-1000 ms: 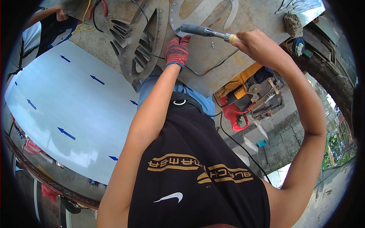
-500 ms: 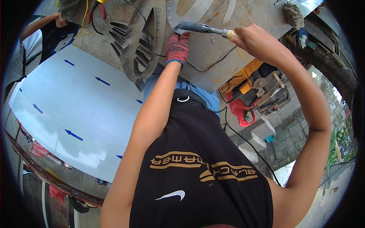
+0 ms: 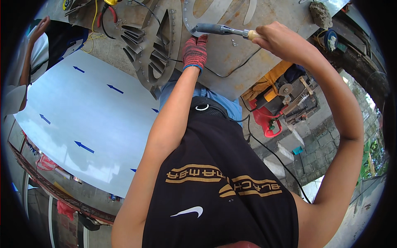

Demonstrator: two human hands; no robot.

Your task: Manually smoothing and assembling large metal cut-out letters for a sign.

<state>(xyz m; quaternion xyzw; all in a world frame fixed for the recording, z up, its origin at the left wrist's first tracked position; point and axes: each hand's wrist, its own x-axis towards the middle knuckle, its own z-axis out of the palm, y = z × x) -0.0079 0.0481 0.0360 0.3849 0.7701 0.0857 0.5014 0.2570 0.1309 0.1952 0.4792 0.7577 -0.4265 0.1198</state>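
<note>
My right hand (image 3: 278, 39) is wrapped round the wooden handle of a soldering iron (image 3: 214, 29) with a metal neck and a thick dark head. The head points left, its tip against the lower end of a curved sheet-metal piece (image 3: 189, 16). Right beside that tip is my left hand (image 3: 194, 53), in a red and black knit glove with a blue cuff. Its fingers are closed at the piece's edge; the glove covers the exact hold. To the left stands another metal shape (image 3: 173, 37) with upright strips. A black cord (image 3: 225, 77) runs below the iron.
Red-handled pliers (image 3: 114, 15) lie at the upper left. A pale sheet with blue arrows (image 3: 99, 124) spans the left, near another person (image 3: 35, 62). On the right are a stone (image 3: 320, 15), yellow work gloves (image 3: 266, 80), an angle grinder (image 3: 273, 94) and a red plastic stool (image 3: 261, 120).
The view has shifted slightly. My hands and the iron keep nearly the same place on the metal. The other person's hand at the left has moved left, away from the table.
</note>
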